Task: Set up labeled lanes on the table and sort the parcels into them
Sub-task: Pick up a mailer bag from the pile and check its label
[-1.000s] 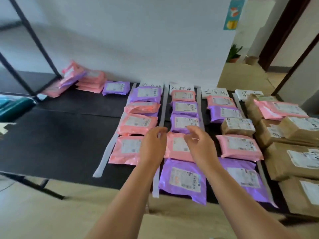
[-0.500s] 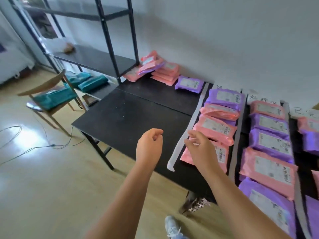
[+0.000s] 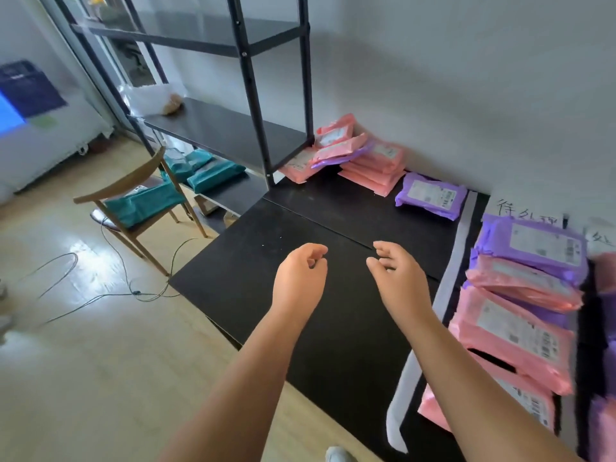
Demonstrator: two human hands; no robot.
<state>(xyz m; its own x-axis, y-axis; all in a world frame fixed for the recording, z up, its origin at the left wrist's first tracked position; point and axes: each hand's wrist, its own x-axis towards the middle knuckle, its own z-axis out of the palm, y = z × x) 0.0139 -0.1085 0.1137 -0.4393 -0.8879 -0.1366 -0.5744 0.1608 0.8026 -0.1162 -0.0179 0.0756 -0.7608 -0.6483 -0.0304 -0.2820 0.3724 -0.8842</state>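
Both my hands hover over the bare left part of the black table and hold nothing. My left hand has loosely curled fingers; my right hand is relaxed, fingers slightly bent. At the far corner lies a pile of pink parcels with a purple one among them, and a single purple parcel beside it. On the right, a white tape strip bounds a lane filled with purple and pink parcels under a handwritten label.
A black metal shelf rack stands at the table's far left corner, with teal parcels on its low shelf. A wooden chair carries another teal parcel. Cables lie on the wooden floor to the left.
My view has swung left, away from the filled lanes toward the unsorted pile and the rack. Both hands have left the lane parcels and now hang over bare table.
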